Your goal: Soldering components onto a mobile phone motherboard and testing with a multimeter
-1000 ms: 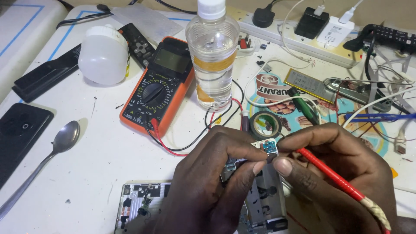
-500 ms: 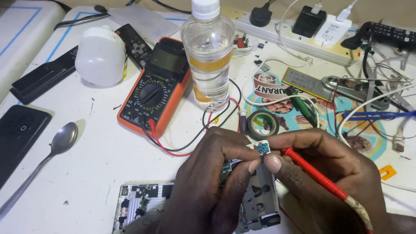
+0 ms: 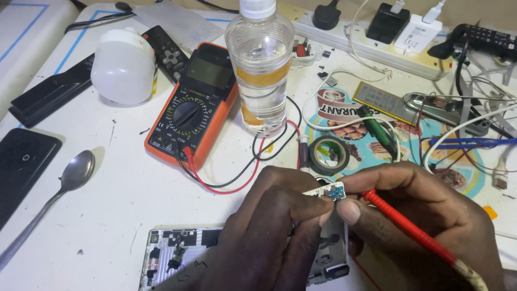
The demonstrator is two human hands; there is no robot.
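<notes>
My left hand [image 3: 264, 237] pinches a small white circuit board [image 3: 328, 191] with a blue end, held over an opened phone [image 3: 177, 253] that lies on the white table. My right hand [image 3: 425, 215] grips a red multimeter probe [image 3: 409, 229] like a pen, its tip at the small board. Red and black leads [image 3: 242, 172] run back to an orange multimeter [image 3: 194, 102] behind the hands. The black probe [image 3: 303, 156] lies on the table just beyond my fingers.
A clear plastic bottle [image 3: 261, 64] stands beside the multimeter. A white bulb [image 3: 123, 67], a black remote [image 3: 168, 51], a dark phone [image 3: 21, 167] and a spoon [image 3: 59, 194] lie left. A tape roll [image 3: 329, 154], green screwdriver [image 3: 379, 132], power strip [image 3: 377, 40] and tangled cables [image 3: 474, 124] crowd the right.
Both hands have drifted slightly down and right in view with the small board and red probe still held together. Nothing on the table has moved.
</notes>
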